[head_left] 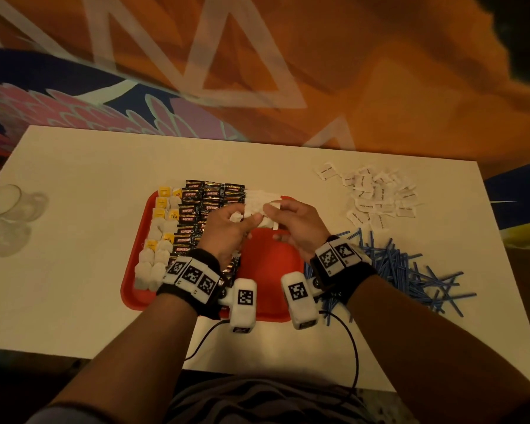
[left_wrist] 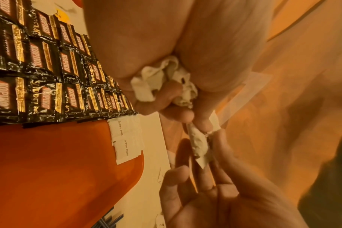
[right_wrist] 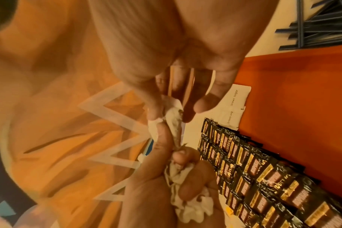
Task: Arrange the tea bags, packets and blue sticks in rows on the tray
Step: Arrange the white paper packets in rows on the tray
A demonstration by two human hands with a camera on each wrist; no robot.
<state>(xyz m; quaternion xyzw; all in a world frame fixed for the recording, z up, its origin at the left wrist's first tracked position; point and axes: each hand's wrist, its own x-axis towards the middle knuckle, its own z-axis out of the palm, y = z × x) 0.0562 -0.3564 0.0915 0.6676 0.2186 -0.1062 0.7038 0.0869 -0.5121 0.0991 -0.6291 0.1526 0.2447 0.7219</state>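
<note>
While the left hand (head_left: 227,228) clutches crumpled white packets (left_wrist: 160,80), right-hand fingers (right_wrist: 156,106) pinch one wrinkled paper sachet (left_wrist: 198,143).

Looks like a home or lounge setup, not a lab or shop, though can't say for sure. Cues: low white table (head_left: 74,240) standing on a big patterned rug (head_left: 318,71), orange with white triangle outlines, navy and pink floral section at far left. Warm dim lighting. Clear glass cups (head_left: 3,200) at the table's left edge. Hospitality-type stock on top: red serving tray (head_left: 266,255) with Kopiko sachets (head_left: 208,197) and yellow-tag tea bags (head_left: 162,209), brown sugar packets (head_left: 376,191) far right, blue sticks (head_left: 410,270) near right.
</note>
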